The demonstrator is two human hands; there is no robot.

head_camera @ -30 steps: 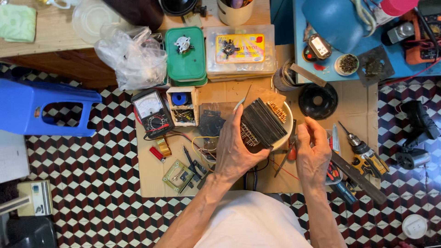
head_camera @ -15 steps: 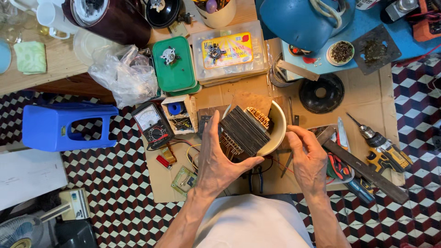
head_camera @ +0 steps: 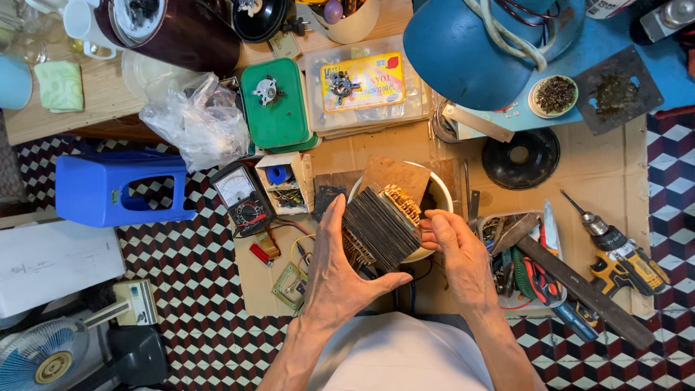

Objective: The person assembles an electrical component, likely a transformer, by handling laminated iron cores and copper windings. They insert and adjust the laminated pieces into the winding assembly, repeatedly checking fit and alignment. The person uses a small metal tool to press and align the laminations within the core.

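- The left hand (head_camera: 340, 279) is wrapped around a dark block of stacked thin metal plates, a transformer core (head_camera: 381, 226), with its thumb under the near corner and its fingers flat along the left face.
- The right hand (head_camera: 462, 261) is pinched narrow on the core's right edge, fingertips touching the plates.
- The core looks ribbed and dull grey-black, square in outline, with pale coppery winding ends showing at its far side. It sits tilted over a round white bowl (head_camera: 440, 199), which I'll use as my landmark.
- A flat brown piece of card (head_camera: 394, 176) leans on the bowl's far rim.
- Left of the bowl: one analogue meter (head_camera: 242, 199) with a white dial, and beyond it one blue plastic stool (head_camera: 119, 190) on the checkered floor.
- Beyond the bowl: one green lidded box (head_camera: 274, 105), one clear flat plastic case (head_camera: 369, 85) with a yellow label, one crumpled clear bag (head_camera: 199, 119).
- Right of the bowl: one black ring-shaped disc (head_camera: 521, 157), one tray of mixed hand tools (head_camera: 521, 264), one long dark flat metal bar (head_camera: 586, 293), and one yellow and black drill (head_camera: 615, 250).
- Far right of the bowl: one big blue rounded metal shell (head_camera: 470, 51).
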